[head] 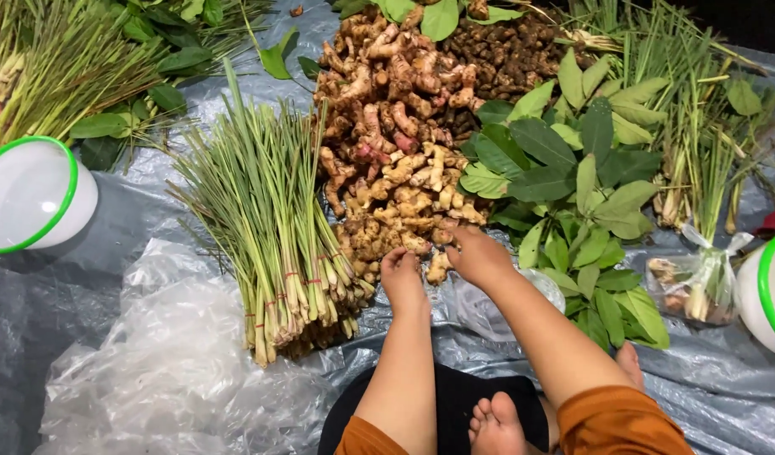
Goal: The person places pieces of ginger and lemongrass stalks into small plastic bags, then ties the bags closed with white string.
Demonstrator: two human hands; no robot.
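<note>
Grey plastic sheeting (84, 337) covers the floor, with two green-rimmed white bowls (29, 194) at its edges. My left hand (402, 274) and right hand (476, 253) sit side by side, fingers curled on the ginger pile (396, 168); I cannot tell whether either grips a piece. One lemongrass bundle (269, 227) lies just left.

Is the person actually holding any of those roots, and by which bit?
It cannot be told for sure. Both the left hand and the right hand rest fingers-down on the near edge of the ginger pile; the fingertips are hidden among the pieces.
</note>
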